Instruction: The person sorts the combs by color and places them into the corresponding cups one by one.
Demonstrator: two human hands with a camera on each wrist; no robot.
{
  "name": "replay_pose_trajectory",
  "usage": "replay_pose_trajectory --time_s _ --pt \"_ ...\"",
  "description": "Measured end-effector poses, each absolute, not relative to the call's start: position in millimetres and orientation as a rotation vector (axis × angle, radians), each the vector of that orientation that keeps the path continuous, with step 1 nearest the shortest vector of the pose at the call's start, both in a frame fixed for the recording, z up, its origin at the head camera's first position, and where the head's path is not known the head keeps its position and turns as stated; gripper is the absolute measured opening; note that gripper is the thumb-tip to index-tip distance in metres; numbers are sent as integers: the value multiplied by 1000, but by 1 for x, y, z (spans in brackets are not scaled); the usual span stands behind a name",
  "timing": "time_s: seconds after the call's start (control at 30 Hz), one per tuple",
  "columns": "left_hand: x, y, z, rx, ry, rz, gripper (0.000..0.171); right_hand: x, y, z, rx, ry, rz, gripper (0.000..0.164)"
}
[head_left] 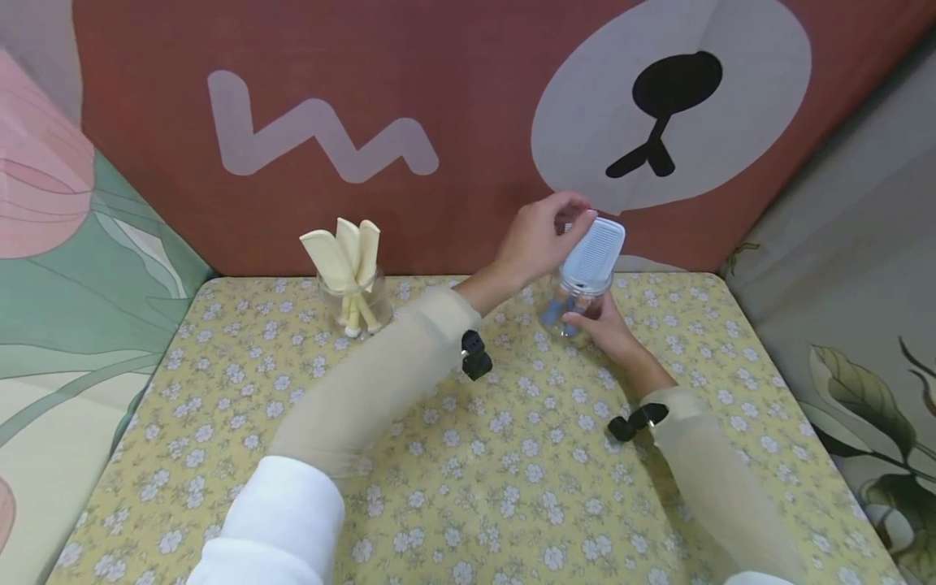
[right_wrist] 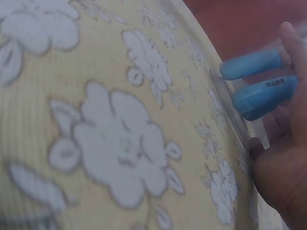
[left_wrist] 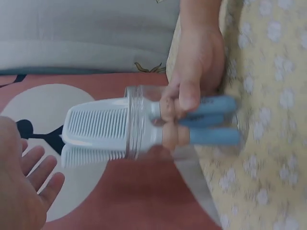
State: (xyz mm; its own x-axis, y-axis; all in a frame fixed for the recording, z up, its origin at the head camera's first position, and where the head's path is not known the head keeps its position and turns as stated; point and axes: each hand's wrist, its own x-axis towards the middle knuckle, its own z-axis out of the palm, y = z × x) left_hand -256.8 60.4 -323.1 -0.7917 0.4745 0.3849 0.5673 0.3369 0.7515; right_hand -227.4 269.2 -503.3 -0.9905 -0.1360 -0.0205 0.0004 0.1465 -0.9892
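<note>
Light-blue combs (left_wrist: 98,122) stand head-up in a clear jar (left_wrist: 136,92), their blue handles (right_wrist: 265,96) with tan middles showing through the wall. My right hand (head_left: 610,329) grips this jar low on its side, thumb across the front in the left wrist view. Beside the comb heads, my left hand (head_left: 544,236) is raised with its fingers loosely bent. The left wrist view shows a gap between those fingers (left_wrist: 41,170) and the combs, and nothing in the palm.
At the back left of the table, another clear jar (head_left: 380,307) holds several cream, flat-headed pieces (head_left: 329,256). A floral yellow cloth (head_left: 483,487) covers the table. Behind it rises a red-brown backdrop (head_left: 468,49), with grey fabric (head_left: 826,244) along the right side.
</note>
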Motion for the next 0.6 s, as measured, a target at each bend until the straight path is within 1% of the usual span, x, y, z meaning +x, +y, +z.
replay_pose_trajectory --time_s 0.17,0.3,0.47,0.53,0.6 --pt "-248 37 -319 -1138 -2586 -1257 43 -227 273 -502 -190 2327 -1933 83" --pt "-236 10 -318 -1247 -2648 -1082 50 -223 277 -493 -239 2422 -1743 83" --pt "-224 -34 -309 -1313 -2700 -915 58 -215 293 -468 -316 2528 -1504 94" --pt "-222 -56 -303 -1288 -2719 -885 59 -213 303 -456 -356 2562 -1422 102" --pt "-221 -80 -299 -1239 -2729 -893 59 -210 313 -443 -384 2612 -1309 106"
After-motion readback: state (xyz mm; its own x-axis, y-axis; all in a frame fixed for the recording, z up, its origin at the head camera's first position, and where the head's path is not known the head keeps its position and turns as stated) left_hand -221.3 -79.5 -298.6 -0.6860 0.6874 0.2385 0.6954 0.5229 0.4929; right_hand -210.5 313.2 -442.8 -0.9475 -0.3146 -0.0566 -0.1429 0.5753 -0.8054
